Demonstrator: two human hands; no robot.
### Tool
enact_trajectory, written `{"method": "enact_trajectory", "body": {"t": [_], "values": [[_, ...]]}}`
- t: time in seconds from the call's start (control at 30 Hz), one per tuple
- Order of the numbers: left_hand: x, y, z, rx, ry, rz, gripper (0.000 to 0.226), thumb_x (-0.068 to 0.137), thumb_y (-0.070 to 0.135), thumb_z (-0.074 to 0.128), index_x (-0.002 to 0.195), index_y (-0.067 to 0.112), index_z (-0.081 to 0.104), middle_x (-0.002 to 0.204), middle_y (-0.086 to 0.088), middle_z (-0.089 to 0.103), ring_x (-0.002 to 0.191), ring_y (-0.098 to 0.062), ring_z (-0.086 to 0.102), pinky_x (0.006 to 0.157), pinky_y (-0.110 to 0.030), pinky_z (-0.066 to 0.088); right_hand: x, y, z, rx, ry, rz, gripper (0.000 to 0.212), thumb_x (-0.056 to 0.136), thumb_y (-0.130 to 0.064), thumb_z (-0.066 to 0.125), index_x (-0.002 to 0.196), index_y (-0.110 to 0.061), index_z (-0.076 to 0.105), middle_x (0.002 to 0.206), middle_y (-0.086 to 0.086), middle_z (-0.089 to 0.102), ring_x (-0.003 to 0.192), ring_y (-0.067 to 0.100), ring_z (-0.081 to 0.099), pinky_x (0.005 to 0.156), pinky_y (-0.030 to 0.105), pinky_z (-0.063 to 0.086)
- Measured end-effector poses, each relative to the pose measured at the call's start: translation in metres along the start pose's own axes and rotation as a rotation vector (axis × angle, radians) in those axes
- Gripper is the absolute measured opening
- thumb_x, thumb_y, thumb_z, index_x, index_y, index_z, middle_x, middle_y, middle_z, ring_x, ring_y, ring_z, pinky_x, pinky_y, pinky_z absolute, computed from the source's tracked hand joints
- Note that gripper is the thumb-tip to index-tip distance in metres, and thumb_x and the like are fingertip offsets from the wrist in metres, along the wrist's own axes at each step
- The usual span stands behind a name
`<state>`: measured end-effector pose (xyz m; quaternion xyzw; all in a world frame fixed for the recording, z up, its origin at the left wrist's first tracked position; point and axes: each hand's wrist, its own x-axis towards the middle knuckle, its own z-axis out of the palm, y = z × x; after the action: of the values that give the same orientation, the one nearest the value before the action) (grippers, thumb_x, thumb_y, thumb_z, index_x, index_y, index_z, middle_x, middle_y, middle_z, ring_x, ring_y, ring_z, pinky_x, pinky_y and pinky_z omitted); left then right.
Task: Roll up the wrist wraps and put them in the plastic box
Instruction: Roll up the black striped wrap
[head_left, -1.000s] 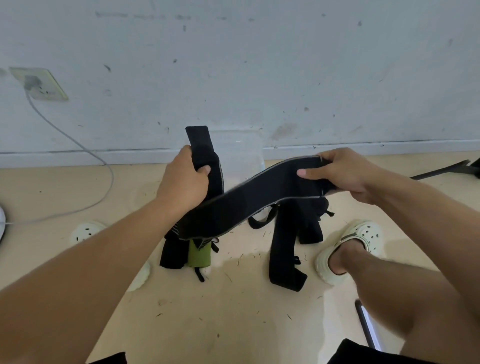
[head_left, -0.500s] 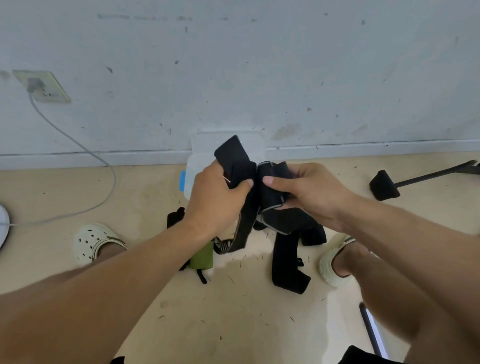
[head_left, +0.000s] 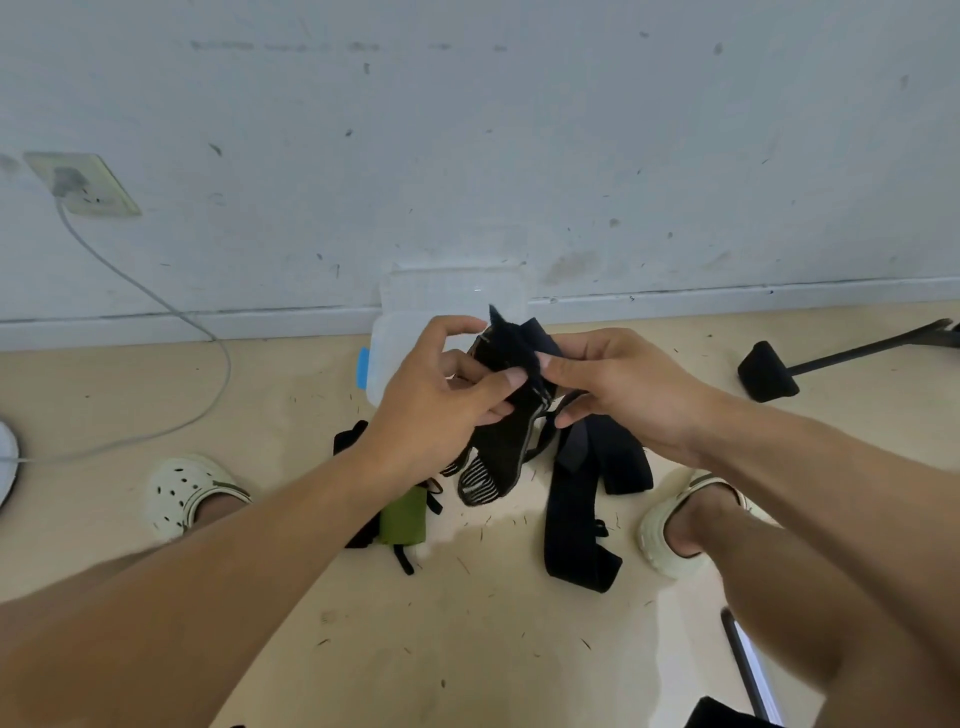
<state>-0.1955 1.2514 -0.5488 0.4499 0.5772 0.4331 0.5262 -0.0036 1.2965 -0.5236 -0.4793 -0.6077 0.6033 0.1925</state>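
Both hands hold a black wrist wrap (head_left: 506, 415) up over the floor. My left hand (head_left: 441, 400) pinches its folded upper part with thumb and fingers; my right hand (head_left: 618, 384) grips the same part from the right. The wrap's striped free end hangs down towards the floor. Behind my hands, a clear plastic box (head_left: 405, 332) with a blue clip stands against the wall, partly hidden. More black wraps (head_left: 576, 514) lie on the floor below my right hand, and a green and black wrap (head_left: 402, 519) lies under my left wrist.
My feet in pale clogs (head_left: 182, 491) (head_left: 670, 519) flank the wraps. A grey cable (head_left: 208, 332) runs from a wall socket (head_left: 83, 184) across the floor at left. A black stand foot (head_left: 766, 371) lies at right. The beige floor is scattered with small debris.
The wrap was stretched wide between my hands a second ago. My hands have come together and the wrap is now bunched and folded between them, its striped end dangling.
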Motion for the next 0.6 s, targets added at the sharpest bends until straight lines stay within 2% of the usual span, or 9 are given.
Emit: {"method": "enact_trajectory", "body": {"t": [0.07, 0.13, 0.2, 0.27, 0.33, 0.43, 0.53, 0.6], "values": [[0.002, 0.001, -0.002, 0.119, 0.022, 0.045, 0.045, 0.089, 0.026, 0.081, 0.128, 0.028, 0.059, 0.081, -0.006, 0.072, 0.077, -0.013, 0.076, 0.083, -0.025, 0.062, 0.0, -0.001, 0.0, -0.01, 0.0, -0.005, 0.025, 0.106, -0.021, 0.055, 0.121, -0.021, 0.074, 0.108, 0.01, 0.077, 0.087, 0.014, 0.067, 0.074, 0.028, 0.056], [0.004, 0.002, -0.004, 0.258, 0.071, 0.089, 0.033, 0.084, 0.036, 0.084, 0.112, 0.029, 0.067, 0.074, -0.004, 0.066, 0.067, -0.006, 0.065, 0.068, -0.01, 0.052, 0.001, 0.001, 0.001, -0.012, 0.03, 0.002, 0.022, 0.106, -0.02, 0.055, 0.123, -0.014, 0.068, 0.111, 0.02, 0.073, 0.086, 0.022, 0.065, 0.073, 0.031, 0.056], [0.005, 0.002, -0.005, 0.301, 0.106, 0.097, 0.029, 0.079, 0.041, 0.087, 0.1, 0.028, 0.071, 0.079, 0.0, 0.063, 0.068, -0.001, 0.058, 0.064, -0.008, 0.046, 0.002, 0.004, 0.002, 0.007, 0.074, 0.021, 0.02, 0.105, -0.019, 0.057, 0.123, -0.012, 0.062, 0.11, 0.024, 0.072, 0.087, 0.026, 0.066, 0.073, 0.033, 0.056], [0.006, 0.002, -0.006, 0.32, 0.116, 0.079, 0.028, 0.078, 0.045, 0.087, 0.096, 0.027, 0.074, 0.099, 0.008, 0.067, 0.087, 0.0, 0.062, 0.077, -0.01, 0.046, 0.003, 0.004, 0.003, 0.015, 0.106, 0.036, 0.016, 0.104, -0.017, 0.057, 0.118, -0.011, 0.063, 0.111, 0.026, 0.071, 0.087, 0.029, 0.064, 0.07, 0.03, 0.055], [0.007, 0.002, -0.006, 0.298, 0.087, 0.041, 0.027, 0.08, 0.047, 0.085, 0.094, 0.027, 0.074, 0.105, 0.01, 0.071, 0.1, -0.003, 0.066, 0.087, -0.017, 0.048, 0.005, 0.004, 0.002, 0.011, 0.122, 0.04, 0.015, 0.105, -0.016, 0.055, 0.109, -0.013, 0.069, 0.106, 0.022, 0.072, 0.086, 0.029, 0.062, 0.068, 0.028, 0.054], [0.004, 0.004, -0.002, 0.156, 0.009, -0.011, 0.02, 0.086, 0.038, 0.081, 0.095, 0.022, 0.073, 0.094, 0.009, 0.079, 0.089, -0.004, 0.074, 0.079, -0.017, 0.053, 0.005, 0.001, 0.003, 0.052, 0.125, 0.05, 0.024, 0.106, -0.014, 0.05, 0.103, -0.008, 0.073, 0.095, 0.012, 0.074, 0.082, 0.025, 0.064, 0.072, 0.031, 0.054], [0.002, 0.007, -0.001, 0.077, -0.006, -0.015, 0.026, 0.09, 0.035, 0.078, 0.11, 0.02, 0.07, 0.095, 0.008, 0.081, 0.091, -0.009, 0.077, 0.089, -0.03, 0.059, 0.003, -0.005, 0.007, 0.112, 0.144, 0.035, 0.019, 0.106, -0.015, 0.052, 0.105, -0.011, 0.071, 0.092, 0.011, 0.076, 0.078, 0.022, 0.069, 0.074, 0.033, 0.056], [0.002, 0.008, -0.003, 0.056, -0.012, -0.004, 0.033, 0.092, 0.035, 0.077, 0.121, 0.025, 0.066, 0.093, 0.005, 0.081, 0.091, -0.013, 0.078, 0.093, -0.039, 0.061, 0.002, -0.007, 0.008, 0.119, 0.164, 0.01, 0.015, 0.105, -0.017, 0.056, 0.117, -0.017, 0.066, 0.097, 0.012, 0.079, 0.082, 0.025, 0.074, 0.075, 0.037, 0.059]]}}
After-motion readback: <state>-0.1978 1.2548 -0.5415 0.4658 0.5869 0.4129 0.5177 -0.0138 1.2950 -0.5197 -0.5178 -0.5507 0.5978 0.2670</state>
